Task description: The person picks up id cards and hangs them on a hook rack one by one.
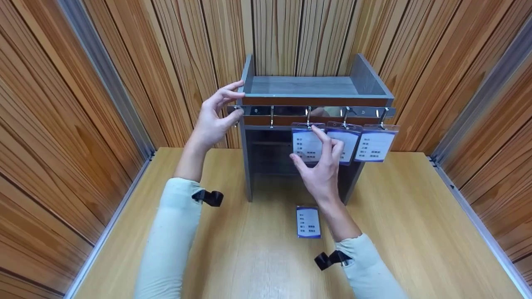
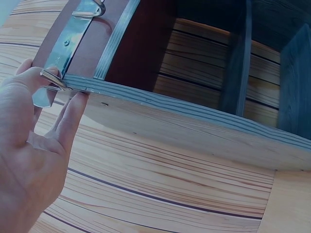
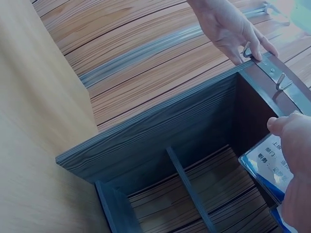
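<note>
A clear-sleeved badge card (image 1: pixel 305 145) hangs from the middle hook of a metal hook rail (image 1: pixel 291 111) on a grey shelf unit (image 1: pixel 316 96). My right hand (image 1: pixel 322 170) is in front of it, index fingertip right at the hook's lower end and thumb by the card's left edge, with a gap between thumb and finger. Two more badge cards, a second (image 1: pixel 344 143) and a third (image 1: pixel 375 145), hang to the right. At the rail's left end, my left hand (image 2: pixel 36 141) holds the unit's corner, thumb at the rail and fingers against the side panel (image 2: pixel 194 121).
Another badge card (image 1: pixel 308 222) lies on the wooden table (image 1: pixel 249 253) in front of the unit. A bare hook (image 1: pixel 272 116) sits left of the hung cards. Wood-panelled walls (image 1: pixel 199 50) enclose the table at the back and both sides.
</note>
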`<action>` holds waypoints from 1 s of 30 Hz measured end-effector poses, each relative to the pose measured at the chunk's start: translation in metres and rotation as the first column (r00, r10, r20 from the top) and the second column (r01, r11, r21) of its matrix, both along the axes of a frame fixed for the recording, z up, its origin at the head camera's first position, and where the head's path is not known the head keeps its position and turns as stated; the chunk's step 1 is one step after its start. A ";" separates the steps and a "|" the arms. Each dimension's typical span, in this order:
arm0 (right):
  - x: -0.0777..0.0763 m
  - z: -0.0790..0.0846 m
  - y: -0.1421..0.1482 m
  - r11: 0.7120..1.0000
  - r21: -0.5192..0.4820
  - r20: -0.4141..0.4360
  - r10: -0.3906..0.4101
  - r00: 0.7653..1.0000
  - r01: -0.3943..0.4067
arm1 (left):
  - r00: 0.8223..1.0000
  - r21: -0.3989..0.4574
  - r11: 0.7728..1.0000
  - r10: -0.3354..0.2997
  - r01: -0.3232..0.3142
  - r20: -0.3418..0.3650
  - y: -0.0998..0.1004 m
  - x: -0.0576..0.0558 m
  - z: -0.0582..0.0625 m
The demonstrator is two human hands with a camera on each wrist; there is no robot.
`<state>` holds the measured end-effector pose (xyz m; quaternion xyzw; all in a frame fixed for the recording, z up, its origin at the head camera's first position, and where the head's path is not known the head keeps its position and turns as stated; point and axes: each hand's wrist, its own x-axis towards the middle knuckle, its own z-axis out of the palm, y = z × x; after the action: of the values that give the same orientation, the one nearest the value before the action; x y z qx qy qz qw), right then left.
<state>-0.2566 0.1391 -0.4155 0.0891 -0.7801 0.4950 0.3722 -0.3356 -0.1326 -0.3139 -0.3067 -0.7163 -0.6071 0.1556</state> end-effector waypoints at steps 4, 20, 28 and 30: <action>0.001 -0.005 0.001 1.000 0.016 -0.004 -0.001 1.000 0.001 | 1.000 -0.002 1.000 0.003 -0.003 -0.004 0.000 -0.001 -0.001; 0.010 -0.019 0.015 0.999 0.034 -0.003 0.008 1.000 -0.008 | 1.000 -0.009 1.000 0.009 -0.009 -0.005 0.001 0.000 0.001; 0.017 -0.032 0.026 0.997 0.073 -0.004 0.006 1.000 -0.005 | 1.000 -0.012 1.000 0.009 -0.009 -0.007 0.001 -0.001 0.001; 0.019 -0.037 0.028 0.996 0.086 0.002 0.010 1.000 -0.010 | 1.000 -0.011 1.000 0.007 -0.007 -0.008 0.000 -0.001 0.000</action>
<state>-0.2379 0.1667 -0.4522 0.1087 -0.8004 0.4631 0.3648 -0.3363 -0.1326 -0.3143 -0.3075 -0.7200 -0.6015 0.1588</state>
